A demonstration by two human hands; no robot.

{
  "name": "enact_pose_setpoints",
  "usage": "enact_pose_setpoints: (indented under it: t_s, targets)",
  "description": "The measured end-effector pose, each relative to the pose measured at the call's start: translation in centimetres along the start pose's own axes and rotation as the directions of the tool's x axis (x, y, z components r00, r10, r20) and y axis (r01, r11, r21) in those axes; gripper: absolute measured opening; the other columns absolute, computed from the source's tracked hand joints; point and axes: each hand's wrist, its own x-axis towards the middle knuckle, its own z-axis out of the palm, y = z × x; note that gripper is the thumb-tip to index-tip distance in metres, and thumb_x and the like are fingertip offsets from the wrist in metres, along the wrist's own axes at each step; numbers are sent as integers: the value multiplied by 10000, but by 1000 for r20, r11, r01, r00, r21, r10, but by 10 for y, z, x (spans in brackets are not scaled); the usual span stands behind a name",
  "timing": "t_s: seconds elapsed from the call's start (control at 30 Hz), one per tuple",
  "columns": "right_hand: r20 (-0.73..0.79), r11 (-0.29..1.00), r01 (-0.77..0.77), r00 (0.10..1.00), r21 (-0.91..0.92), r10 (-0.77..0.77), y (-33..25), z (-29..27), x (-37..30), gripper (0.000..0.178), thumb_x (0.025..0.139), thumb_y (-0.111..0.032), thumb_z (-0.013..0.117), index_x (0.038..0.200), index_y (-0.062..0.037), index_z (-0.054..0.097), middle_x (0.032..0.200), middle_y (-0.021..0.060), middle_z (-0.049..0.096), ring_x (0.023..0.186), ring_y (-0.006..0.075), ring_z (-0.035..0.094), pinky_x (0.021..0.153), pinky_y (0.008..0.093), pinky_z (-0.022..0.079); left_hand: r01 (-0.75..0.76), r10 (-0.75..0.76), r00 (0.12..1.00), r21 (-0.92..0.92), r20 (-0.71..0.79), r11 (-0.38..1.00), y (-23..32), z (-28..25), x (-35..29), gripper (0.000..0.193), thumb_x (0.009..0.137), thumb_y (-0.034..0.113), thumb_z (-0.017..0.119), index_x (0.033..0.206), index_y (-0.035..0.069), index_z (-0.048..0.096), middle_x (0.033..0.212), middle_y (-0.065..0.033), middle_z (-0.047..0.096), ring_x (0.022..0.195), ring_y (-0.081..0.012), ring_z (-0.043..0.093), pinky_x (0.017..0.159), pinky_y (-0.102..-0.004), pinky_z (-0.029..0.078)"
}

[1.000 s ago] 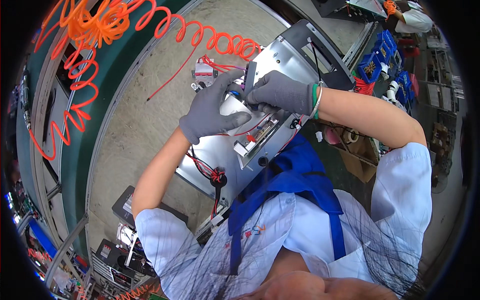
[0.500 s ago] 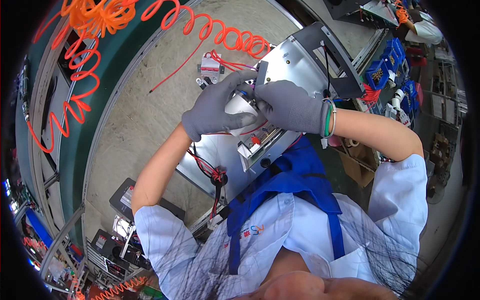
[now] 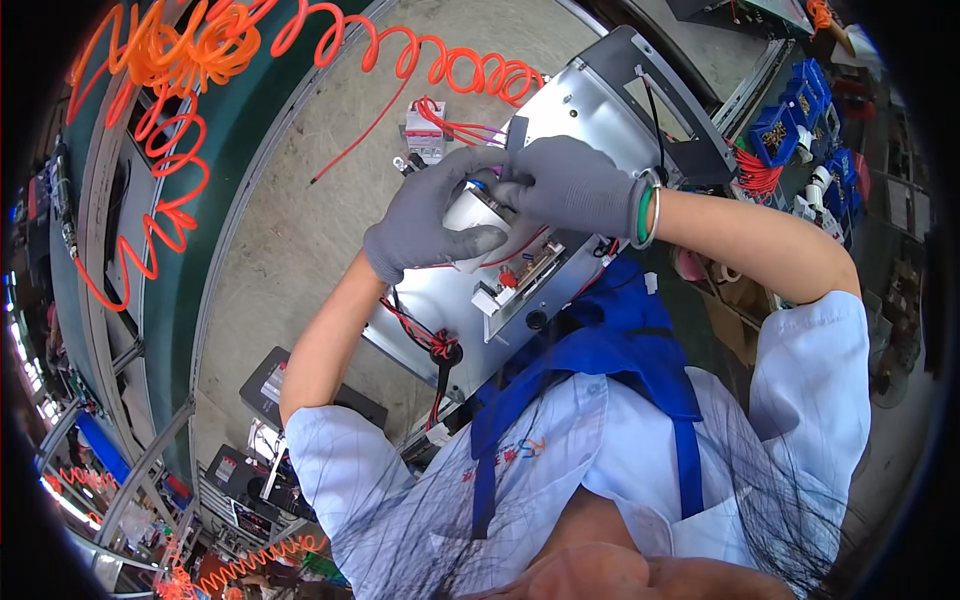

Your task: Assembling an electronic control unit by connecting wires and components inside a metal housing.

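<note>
Both hands wear grey knitted gloves and meet over a silvery metal housing (image 3: 590, 100). My left hand (image 3: 425, 220) is curled round a silvery-white part (image 3: 468, 212), thumb on the near side and fingers on the far side. My right hand (image 3: 570, 185) is closed in a pinch against the far end of that part; its fingertips hide what they hold. A dark upright strip (image 3: 516, 133) stands just beyond the fingers. Nearer to me, a small circuit board with a red component (image 3: 508, 279) sits on the housing. Red and black wires (image 3: 437, 343) are bundled at its left.
A grey-white block (image 3: 425, 130) with red wires lies beyond my left hand. Coiled orange air hoses (image 3: 380, 45) hang at the upper left. Blue bins (image 3: 774, 133) of small parts stand at the right, beside red wires (image 3: 757, 170). A dark box (image 3: 268, 385) lies near my left elbow.
My right hand has moved a little away from me and to the left, uncovering more of the circuit board. My left hand keeps its hold. The whole view has shifted slightly.
</note>
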Motion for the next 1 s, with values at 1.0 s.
enact_pose_setpoints:
  t_s: [1.0]
  targets:
    - [290,694,-464,886,551,362,-15,4,6,306,864,-306,611,781,-15,650,621,44,606,425,78,488,372,234,379,-126,126,991,-11,-55,992,-10,1,-5,822,688,381,814,1335,32,447,1132,-111,581,1065,-215,575,962,-356,440]
